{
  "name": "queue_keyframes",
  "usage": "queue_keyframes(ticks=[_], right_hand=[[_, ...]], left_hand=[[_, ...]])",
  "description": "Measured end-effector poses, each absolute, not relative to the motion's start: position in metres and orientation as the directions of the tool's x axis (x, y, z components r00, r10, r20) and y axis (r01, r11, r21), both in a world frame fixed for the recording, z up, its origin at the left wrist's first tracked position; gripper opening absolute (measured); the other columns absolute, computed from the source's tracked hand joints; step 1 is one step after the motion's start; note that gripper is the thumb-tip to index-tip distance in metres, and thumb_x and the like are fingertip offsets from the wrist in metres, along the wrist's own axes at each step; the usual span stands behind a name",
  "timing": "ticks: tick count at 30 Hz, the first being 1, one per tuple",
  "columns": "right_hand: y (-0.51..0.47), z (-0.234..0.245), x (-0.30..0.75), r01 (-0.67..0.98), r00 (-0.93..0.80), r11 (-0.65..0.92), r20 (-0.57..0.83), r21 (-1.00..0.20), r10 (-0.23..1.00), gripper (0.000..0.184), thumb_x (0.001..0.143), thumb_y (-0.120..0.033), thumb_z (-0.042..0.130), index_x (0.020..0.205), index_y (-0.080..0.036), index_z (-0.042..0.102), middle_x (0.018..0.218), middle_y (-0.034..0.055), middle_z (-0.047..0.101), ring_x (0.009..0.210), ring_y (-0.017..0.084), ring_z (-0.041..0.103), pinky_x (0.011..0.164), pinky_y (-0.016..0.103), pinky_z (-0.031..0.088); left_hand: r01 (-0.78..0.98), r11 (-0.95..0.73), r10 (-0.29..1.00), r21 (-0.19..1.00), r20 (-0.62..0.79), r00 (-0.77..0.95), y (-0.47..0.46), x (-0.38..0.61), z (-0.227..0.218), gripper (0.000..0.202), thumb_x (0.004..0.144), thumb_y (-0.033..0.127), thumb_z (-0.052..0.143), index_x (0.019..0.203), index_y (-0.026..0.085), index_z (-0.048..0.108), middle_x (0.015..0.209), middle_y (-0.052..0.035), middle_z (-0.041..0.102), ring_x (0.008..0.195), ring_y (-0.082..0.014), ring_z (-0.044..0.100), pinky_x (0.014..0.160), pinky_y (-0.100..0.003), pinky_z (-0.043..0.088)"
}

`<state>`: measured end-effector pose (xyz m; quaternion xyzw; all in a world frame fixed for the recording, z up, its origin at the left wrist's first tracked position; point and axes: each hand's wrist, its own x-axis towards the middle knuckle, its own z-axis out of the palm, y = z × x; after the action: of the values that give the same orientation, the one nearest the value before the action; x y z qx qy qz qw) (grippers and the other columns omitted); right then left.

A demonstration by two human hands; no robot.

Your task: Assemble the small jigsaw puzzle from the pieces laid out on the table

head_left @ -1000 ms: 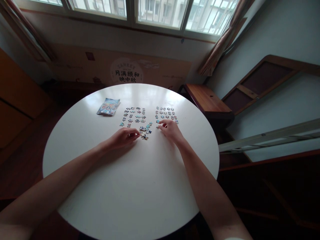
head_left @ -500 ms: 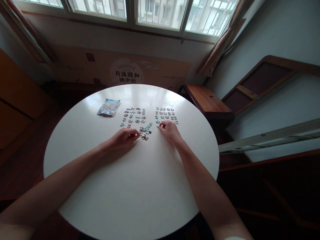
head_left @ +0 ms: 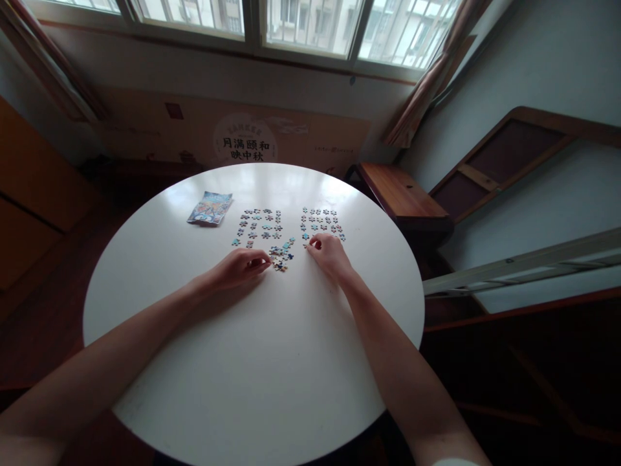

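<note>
Small jigsaw pieces lie spread on a round white table (head_left: 252,362) in two groups, a left group (head_left: 259,225) and a right group (head_left: 321,220). A small joined cluster of pieces (head_left: 281,257) lies between my hands. My left hand (head_left: 240,266) rests on the table with its fingers curled, fingertips touching the cluster's left edge. My right hand (head_left: 330,254) lies at the near edge of the right group, thumb and forefinger pinched on a small piece I can barely see.
A colourful picture packet (head_left: 210,208) lies at the table's far left. Beyond the table stand a cardboard box with printed characters (head_left: 247,142) and windows. A wooden bench (head_left: 402,194) and a leaning wooden frame (head_left: 509,155) are to the right.
My right hand has shifted slightly left and closed its fingertips at the near edge of the right group. The left hand has stayed in place.
</note>
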<state>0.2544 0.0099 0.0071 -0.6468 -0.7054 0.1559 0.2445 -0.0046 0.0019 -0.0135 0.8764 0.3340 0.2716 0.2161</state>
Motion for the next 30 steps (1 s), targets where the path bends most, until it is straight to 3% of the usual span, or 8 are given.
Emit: queue_keyframes(ticks=[4, 16, 18, 21, 24, 30], right_hand=[[0.009, 0.006, 0.251, 0.860, -0.009, 0.083, 0.149, -0.504, 0.989, 0.017, 0.079, -0.032, 0.065, 0.075, -0.016, 0.065, 0.080, 0.0067, 0.065, 0.071, 0.016, 0.056, 0.065, 0.026, 0.041], [0.007, 0.004, 0.244, 0.870, 0.015, 0.083, 0.194, -0.486, 0.981, 0.024, 0.082, -0.036, 0.064, 0.068, -0.017, 0.060, 0.075, 0.0065, 0.063, 0.067, 0.016, 0.054, 0.062, 0.027, 0.038], [0.005, 0.007, 0.242, 0.835, -0.028, 0.121, 0.178, -0.537, 0.984, 0.024, 0.083, -0.036, 0.063, 0.070, -0.016, 0.061, 0.071, 0.0054, 0.063, 0.064, 0.014, 0.053, 0.061, 0.026, 0.037], [0.000, 0.010, 0.238, 0.728, -0.228, 0.260, 0.134, -0.635, 0.964, 0.020, 0.086, -0.035, 0.060, 0.081, -0.016, 0.063, 0.067, 0.0018, 0.062, 0.059, 0.012, 0.052, 0.058, 0.023, 0.037], [-0.003, 0.010, 0.235, 0.662, -0.392, 0.363, 0.110, -0.656, 0.914, 0.018, 0.085, -0.034, 0.061, 0.092, -0.018, 0.064, 0.067, -0.0010, 0.061, 0.058, 0.010, 0.051, 0.057, 0.021, 0.035], [-0.002, 0.004, 0.236, 0.662, -0.406, 0.385, 0.124, -0.643, 0.905, 0.019, 0.084, -0.032, 0.062, 0.098, -0.020, 0.064, 0.067, -0.0028, 0.059, 0.058, 0.009, 0.050, 0.058, 0.021, 0.034]], left_hand=[[0.468, -0.680, 0.705, 0.565, 0.326, 0.630, 0.001, -0.004, -0.013, 0.025, 0.090, 0.032, 0.052, 0.087, 0.014, 0.068, 0.058, 0.0038, 0.054, 0.051, -0.0053, 0.041, 0.053, -0.016, 0.035], [0.479, -0.679, 0.709, 0.556, 0.330, 0.623, 0.002, -0.005, -0.014, 0.023, 0.090, 0.032, 0.053, 0.086, 0.014, 0.068, 0.058, 0.0035, 0.055, 0.051, -0.0054, 0.044, 0.053, -0.015, 0.035], [0.481, -0.678, 0.710, 0.556, 0.323, 0.626, 0.002, -0.005, -0.014, 0.024, 0.090, 0.032, 0.053, 0.087, 0.014, 0.068, 0.059, 0.0034, 0.055, 0.051, -0.0054, 0.044, 0.054, -0.016, 0.035], [0.479, -0.673, 0.711, 0.564, 0.315, 0.629, 0.002, -0.005, -0.014, 0.024, 0.090, 0.032, 0.052, 0.087, 0.014, 0.068, 0.058, 0.0038, 0.054, 0.051, -0.0055, 0.042, 0.053, -0.016, 0.034], [0.473, -0.676, 0.709, 0.565, 0.321, 0.628, 0.002, -0.005, -0.014, 0.024, 0.090, 0.032, 0.052, 0.087, 0.014, 0.068, 0.058, 0.0040, 0.053, 0.050, -0.0054, 0.040, 0.052, -0.016, 0.033], [0.480, -0.678, 0.710, 0.557, 0.327, 0.623, 0.002, -0.004, -0.015, 0.025, 0.090, 0.033, 0.053, 0.087, 0.014, 0.068, 0.058, 0.0039, 0.054, 0.050, -0.0054, 0.041, 0.053, -0.016, 0.034]])
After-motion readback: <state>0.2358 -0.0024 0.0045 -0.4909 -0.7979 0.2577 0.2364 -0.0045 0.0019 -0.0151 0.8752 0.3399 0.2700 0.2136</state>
